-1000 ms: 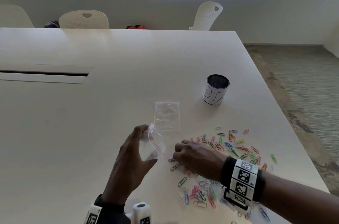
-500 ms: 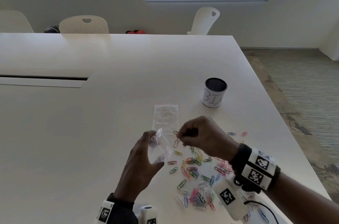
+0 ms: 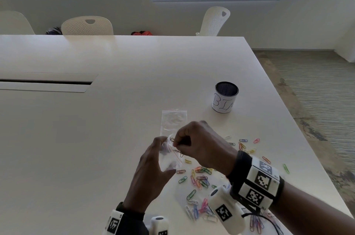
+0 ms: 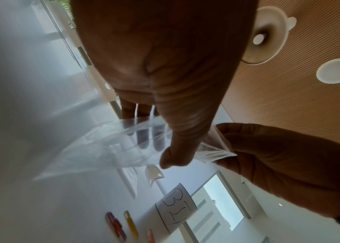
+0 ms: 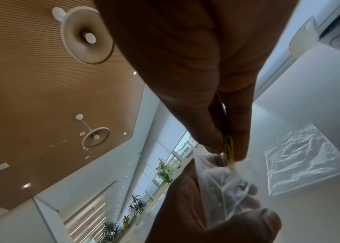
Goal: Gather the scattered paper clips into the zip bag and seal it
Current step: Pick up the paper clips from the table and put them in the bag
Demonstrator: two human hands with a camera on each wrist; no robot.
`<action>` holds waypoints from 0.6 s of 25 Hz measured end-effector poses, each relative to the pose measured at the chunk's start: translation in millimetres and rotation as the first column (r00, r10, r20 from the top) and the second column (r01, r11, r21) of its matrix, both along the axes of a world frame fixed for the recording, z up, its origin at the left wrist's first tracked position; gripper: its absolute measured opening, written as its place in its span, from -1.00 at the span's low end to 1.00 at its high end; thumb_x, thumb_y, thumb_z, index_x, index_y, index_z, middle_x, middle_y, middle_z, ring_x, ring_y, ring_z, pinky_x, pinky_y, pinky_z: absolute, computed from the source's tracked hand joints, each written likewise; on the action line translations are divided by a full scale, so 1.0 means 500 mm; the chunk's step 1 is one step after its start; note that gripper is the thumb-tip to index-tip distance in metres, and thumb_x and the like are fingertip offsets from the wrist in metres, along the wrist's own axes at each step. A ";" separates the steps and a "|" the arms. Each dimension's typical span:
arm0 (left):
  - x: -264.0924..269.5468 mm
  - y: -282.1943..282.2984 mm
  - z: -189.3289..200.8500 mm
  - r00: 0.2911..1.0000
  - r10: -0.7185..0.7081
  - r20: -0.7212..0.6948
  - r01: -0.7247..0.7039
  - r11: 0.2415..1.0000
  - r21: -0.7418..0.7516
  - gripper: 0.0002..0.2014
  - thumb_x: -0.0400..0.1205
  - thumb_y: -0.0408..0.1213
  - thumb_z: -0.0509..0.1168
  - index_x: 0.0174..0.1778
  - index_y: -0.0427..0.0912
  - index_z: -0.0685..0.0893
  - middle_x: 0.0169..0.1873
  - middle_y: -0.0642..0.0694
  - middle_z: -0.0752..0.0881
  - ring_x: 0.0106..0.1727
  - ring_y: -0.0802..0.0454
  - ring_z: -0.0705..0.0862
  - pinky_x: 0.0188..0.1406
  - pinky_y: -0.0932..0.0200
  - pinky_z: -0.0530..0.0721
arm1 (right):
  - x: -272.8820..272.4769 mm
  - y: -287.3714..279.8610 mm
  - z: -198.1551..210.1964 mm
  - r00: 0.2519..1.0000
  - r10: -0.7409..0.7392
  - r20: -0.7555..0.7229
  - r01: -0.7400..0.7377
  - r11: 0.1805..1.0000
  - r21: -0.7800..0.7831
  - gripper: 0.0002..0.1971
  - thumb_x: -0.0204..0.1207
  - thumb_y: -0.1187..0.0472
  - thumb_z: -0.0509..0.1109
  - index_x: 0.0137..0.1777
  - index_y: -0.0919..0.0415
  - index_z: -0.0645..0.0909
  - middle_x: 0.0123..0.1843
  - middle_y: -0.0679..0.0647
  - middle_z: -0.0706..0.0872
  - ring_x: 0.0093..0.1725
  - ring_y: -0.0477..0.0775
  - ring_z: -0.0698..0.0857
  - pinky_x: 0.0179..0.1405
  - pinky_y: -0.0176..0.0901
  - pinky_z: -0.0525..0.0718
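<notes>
My left hand (image 3: 151, 169) grips a small clear zip bag (image 3: 170, 157) with a red seal line, held above the table with its mouth open toward the right. My right hand (image 3: 194, 144) pinches paper clips (image 5: 228, 148), yellow and green, right at the bag's mouth (image 5: 208, 162). In the left wrist view the thumb (image 4: 177, 148) presses the bag (image 4: 107, 148) against the fingers behind it. Several coloured paper clips (image 3: 201, 177) lie scattered on the white table (image 3: 96, 138) below and right of my hands.
A second clear zip bag (image 3: 173, 121) lies flat on the table just beyond my hands. A mesh pen cup (image 3: 224, 97) with a white "BIN" label stands farther right. The table's right edge (image 3: 299, 138) runs close to the clips. White chairs (image 3: 87, 26) line the far side.
My right hand lifted from the clip pile on the table and carried pinched clips up and left to the bag's mouth. The left hand kept the bag raised and open.
</notes>
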State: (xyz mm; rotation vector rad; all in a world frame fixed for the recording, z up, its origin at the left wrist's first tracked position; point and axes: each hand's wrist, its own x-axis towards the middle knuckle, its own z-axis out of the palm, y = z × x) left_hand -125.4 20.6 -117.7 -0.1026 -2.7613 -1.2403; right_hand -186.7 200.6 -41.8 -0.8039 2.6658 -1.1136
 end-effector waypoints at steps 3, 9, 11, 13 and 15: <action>0.001 0.000 0.004 1.000 0.000 -0.009 0.000 1.000 0.019 -0.34 0.46 -0.33 0.62 0.34 0.22 0.45 0.07 0.34 0.66 0.18 0.51 0.61 -0.02 0.67 0.53 | -0.002 -0.005 0.004 1.000 0.003 0.016 -0.003 1.000 0.014 -0.92 0.55 0.38 0.53 -0.08 0.24 0.85 -0.18 0.05 0.87 -0.23 -0.01 0.85 -0.17 -0.08 0.85; -0.003 0.000 -0.001 1.000 -0.007 -0.003 0.007 1.000 0.015 -0.34 0.49 -0.31 0.63 0.38 0.18 0.44 0.05 0.35 0.64 0.19 0.46 0.62 -0.05 0.63 0.57 | -0.008 0.004 0.022 1.000 0.015 0.011 -0.015 1.000 0.022 -0.92 0.57 0.39 0.52 -0.04 0.21 0.80 -0.16 0.03 0.85 -0.21 -0.02 0.85 -0.16 -0.17 0.86; -0.003 -0.003 -0.001 1.000 -0.011 -0.007 0.011 1.000 0.007 -0.35 0.50 -0.29 0.63 0.37 0.18 0.44 0.08 0.30 0.66 0.18 0.43 0.64 -0.05 0.58 0.56 | -0.022 0.019 0.024 1.000 -0.019 -0.017 0.019 1.000 -0.019 -0.93 0.55 0.37 0.57 -0.07 0.19 0.81 -0.18 -0.02 0.85 -0.23 -0.11 0.83 -0.21 -0.39 0.79; -0.004 -0.008 0.002 1.000 0.009 -0.010 -0.009 1.000 0.006 -0.38 0.51 -0.28 0.62 0.37 0.14 0.46 0.08 0.24 0.68 0.19 0.40 0.64 -0.02 0.58 0.53 | -0.039 0.036 0.008 0.996 -0.069 -0.057 0.068 0.997 -0.020 -0.93 0.55 0.36 0.56 -0.08 0.19 0.81 -0.20 -0.03 0.84 -0.26 -0.14 0.80 -0.27 -0.48 0.71; -0.003 -0.014 0.006 1.000 0.021 -0.013 -0.020 1.000 0.016 -0.40 0.51 -0.27 0.61 0.37 0.14 0.47 0.08 0.23 0.69 0.19 0.35 0.66 0.00 0.54 0.54 | -0.049 0.048 -0.025 0.996 -0.079 -0.041 0.081 0.996 0.035 -0.94 0.59 0.33 0.53 -0.02 0.21 0.83 -0.14 0.02 0.86 -0.23 -0.12 0.80 -0.21 -0.44 0.72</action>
